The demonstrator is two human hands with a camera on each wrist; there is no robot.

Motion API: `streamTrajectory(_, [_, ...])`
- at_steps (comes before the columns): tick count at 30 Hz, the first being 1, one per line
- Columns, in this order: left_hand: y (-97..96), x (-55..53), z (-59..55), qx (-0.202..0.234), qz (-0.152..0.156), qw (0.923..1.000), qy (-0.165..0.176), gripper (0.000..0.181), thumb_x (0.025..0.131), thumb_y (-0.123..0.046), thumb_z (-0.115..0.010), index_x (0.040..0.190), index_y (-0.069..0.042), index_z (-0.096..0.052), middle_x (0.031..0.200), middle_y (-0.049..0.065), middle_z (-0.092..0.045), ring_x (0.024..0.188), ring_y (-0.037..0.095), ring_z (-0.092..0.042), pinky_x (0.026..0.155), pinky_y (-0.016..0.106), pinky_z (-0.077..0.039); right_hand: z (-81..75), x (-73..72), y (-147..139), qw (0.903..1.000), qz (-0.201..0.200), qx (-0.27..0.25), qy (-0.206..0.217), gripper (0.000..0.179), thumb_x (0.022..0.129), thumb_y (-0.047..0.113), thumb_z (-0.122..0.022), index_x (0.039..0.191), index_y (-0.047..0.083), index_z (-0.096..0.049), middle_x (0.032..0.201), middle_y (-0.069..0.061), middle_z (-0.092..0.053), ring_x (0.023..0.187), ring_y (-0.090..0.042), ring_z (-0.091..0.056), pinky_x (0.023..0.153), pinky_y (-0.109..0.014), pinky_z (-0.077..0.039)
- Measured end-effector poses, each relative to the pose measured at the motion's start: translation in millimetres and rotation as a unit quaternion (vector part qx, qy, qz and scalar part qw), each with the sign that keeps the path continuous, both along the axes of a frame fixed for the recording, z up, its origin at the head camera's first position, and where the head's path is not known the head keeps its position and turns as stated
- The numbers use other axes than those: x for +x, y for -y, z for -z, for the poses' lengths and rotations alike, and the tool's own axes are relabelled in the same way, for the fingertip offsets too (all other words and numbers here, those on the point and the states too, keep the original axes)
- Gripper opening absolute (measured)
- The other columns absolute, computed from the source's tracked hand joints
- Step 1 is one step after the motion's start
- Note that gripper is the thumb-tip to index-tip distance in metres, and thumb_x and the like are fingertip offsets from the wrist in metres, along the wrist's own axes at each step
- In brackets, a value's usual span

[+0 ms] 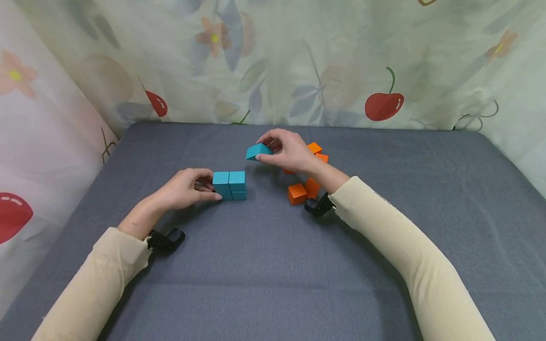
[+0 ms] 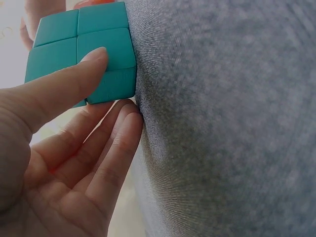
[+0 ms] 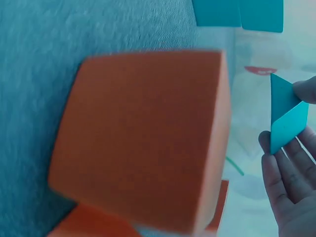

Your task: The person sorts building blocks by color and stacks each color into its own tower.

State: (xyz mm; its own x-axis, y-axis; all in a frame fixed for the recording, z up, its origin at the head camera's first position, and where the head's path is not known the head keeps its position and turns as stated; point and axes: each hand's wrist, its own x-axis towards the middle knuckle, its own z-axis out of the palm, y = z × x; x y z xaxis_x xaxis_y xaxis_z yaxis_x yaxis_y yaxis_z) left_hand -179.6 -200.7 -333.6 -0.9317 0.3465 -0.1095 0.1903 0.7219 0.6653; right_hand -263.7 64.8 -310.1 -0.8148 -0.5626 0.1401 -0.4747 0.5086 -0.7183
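Observation:
My left hand [image 1: 189,189] holds a small stack of teal cubes [image 1: 230,184] that stands on the cloth. In the left wrist view the thumb [image 2: 74,81] lies across the near face of the teal cubes [image 2: 106,47], with the other fingers at their side. Farther back and to the right, my right hand [image 1: 287,151] pinches a teal triangular block [image 1: 257,151] above the cloth. The right wrist view shows this triangular block [image 3: 289,121] between thumb and fingers. Orange blocks [image 1: 297,194] lie below and behind my right forearm, partly hidden.
A grey cloth [image 1: 256,274] covers the table. Patterned curtains [image 1: 281,61] hang behind it and on the left. One orange block [image 3: 138,138] looms close to the right wrist camera. Each wrist wears a black strap [image 1: 166,240].

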Motion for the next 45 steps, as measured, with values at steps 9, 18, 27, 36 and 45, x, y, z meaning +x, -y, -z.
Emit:
streamTrajectory(9, [3.5,-2.5,3.6,0.01,0.0,0.9999,0.008,0.029,0.087,-0.019,-0.072,0.108,-0.002,-0.062,0.105,0.014,-0.065,0.1,0.025,-0.065,0.084,0.038,-0.054,-2.0,12.0,11,0.9985,-0.036,-0.041,0.006,0.034,0.086,0.024,-0.072,0.117,0.011,-0.064,0.11,-0.003,-0.066,0.097,-0.014,-0.06,0.09,-0.028,-0.048])
streamTrajectory(18, [6.1,-4.4,4.3,0.021,0.009,0.9996,0.016,0.031,0.087,-0.02,-0.072,0.111,-0.003,-0.062,0.107,0.014,-0.066,0.1,0.024,-0.065,0.084,0.038,-0.054,-0.3,22.8,25,0.9954,-0.066,-0.069,0.011,0.032,0.084,0.022,-0.074,0.113,0.01,-0.066,0.106,-0.003,-0.067,0.093,-0.013,-0.061,0.09,-0.035,-0.05])
streamTrajectory(27, [5.1,-4.4,2.4,0.03,0.005,0.9991,0.028,0.03,0.087,-0.021,-0.072,0.11,-0.003,-0.063,0.107,0.014,-0.066,0.1,0.024,-0.066,0.085,0.038,-0.054,5.1,28.7,32,0.9933,-0.087,-0.076,0.007,0.033,0.085,0.021,-0.074,0.115,0.009,-0.066,0.107,-0.004,-0.068,0.091,-0.013,-0.062,0.087,-0.03,-0.051])
streamTrajectory(36, [5.8,-4.2,1.9,0.033,0.003,0.9989,0.033,0.03,0.088,-0.02,-0.071,0.112,-0.003,-0.062,0.108,0.014,-0.066,0.102,0.025,-0.065,0.086,0.038,-0.054,4.6,34.1,41,0.9924,-0.103,-0.068,0.003,0.033,0.085,0.023,-0.074,0.115,0.011,-0.066,0.109,-0.002,-0.068,0.092,-0.01,-0.062,0.088,-0.03,-0.051])
streamTrajectory(45, [5.3,-4.8,1.7,0.033,0.003,0.9988,0.035,0.033,0.088,-0.02,-0.071,0.114,-0.002,-0.062,0.109,0.014,-0.066,0.102,0.025,-0.065,0.086,0.038,-0.054,7.9,36.1,45,0.9918,-0.107,-0.071,-0.001,0.034,0.085,0.025,-0.074,0.115,0.012,-0.067,0.107,0.001,-0.068,0.093,-0.008,-0.061,0.087,-0.024,-0.049])
